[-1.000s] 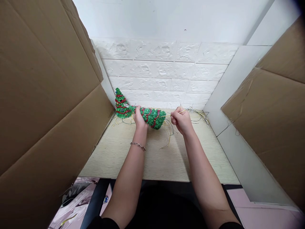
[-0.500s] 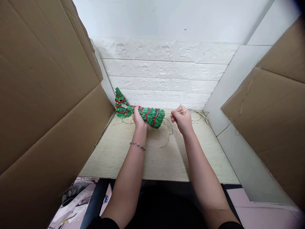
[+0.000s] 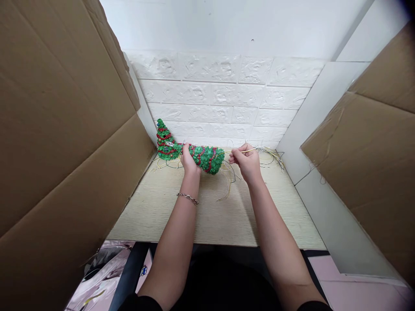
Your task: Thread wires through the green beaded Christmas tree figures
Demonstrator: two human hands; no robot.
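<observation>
Tree (image 3: 205,159), held sideways, clasped by left hand (image 3: 190,161), wide end (image 3: 218,161) right of the grip; yellow wire (image 3: 253,149) pinched in right hand (image 3: 247,163), near that end

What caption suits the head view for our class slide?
Left hand holding a glittery green, red-banded cone tree sideways, right hand holding a thin yellow strand.
</observation>
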